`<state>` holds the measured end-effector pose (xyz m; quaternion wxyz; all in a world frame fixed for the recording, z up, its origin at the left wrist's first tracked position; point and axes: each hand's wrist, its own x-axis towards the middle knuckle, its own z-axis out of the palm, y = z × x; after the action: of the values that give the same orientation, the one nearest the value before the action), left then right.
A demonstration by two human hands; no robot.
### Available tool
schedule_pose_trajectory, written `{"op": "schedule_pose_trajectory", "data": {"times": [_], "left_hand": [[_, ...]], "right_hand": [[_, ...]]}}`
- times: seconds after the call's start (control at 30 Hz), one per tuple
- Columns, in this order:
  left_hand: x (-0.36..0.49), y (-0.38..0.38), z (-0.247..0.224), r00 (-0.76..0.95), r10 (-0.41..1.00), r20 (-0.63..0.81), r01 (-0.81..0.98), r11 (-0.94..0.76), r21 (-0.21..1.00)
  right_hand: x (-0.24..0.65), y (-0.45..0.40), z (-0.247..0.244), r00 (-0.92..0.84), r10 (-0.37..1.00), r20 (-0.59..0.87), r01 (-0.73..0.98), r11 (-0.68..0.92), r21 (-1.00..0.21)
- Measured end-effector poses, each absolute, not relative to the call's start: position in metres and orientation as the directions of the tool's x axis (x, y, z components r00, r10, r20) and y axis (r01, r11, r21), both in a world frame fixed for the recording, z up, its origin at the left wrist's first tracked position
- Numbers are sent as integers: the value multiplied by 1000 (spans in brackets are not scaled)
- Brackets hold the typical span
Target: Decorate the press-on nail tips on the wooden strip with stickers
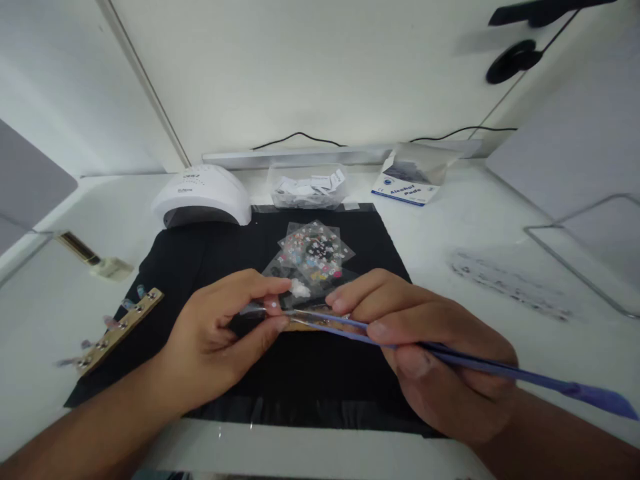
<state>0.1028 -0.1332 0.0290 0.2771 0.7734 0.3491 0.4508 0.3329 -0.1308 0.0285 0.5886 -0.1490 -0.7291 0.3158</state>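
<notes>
My left hand (220,327) is closed, its thumb and fingers pinching the left end of a thin, clear plastic packet (305,319) with orange-brown and shiny bits showing in it. My right hand (435,347) grips blue-purple tweezers (480,363), whose tips reach left along the packet to near my left fingertips. Fingers of the right hand also come close to the packet's right end; whether they press on it I cannot tell. A small white dot shows by my left fingertips. Just beyond lies a white clump (300,288), beside clear packets of small flower decorations (317,250).
A black cloth (320,373) covers the table's middle. Behind it stand a white nail lamp (203,193), a clear box (307,190) of white packets and an alcohol pads box (407,180). At left are a wooden strip with nail tips (120,333) and a polish bottle (110,267).
</notes>
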Motion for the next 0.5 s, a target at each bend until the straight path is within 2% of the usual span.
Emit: {"op": "schedule_pose_trajectory", "data": {"times": [0.1,0.23,0.5], "left_hand": [[101,-131,35,380,769,514,298,-628,719],[100,-129,40,402,762,508,273,-629,728],[100,-127,41,410,766,496,226,-612,758]], "right_hand": [[333,-129,33,-323,527,786,-116,802,-585],[334,-130,33,-347,540,767,-91,795,-600],[335,-131,28,-325,570,754,-217,731,-646]]}}
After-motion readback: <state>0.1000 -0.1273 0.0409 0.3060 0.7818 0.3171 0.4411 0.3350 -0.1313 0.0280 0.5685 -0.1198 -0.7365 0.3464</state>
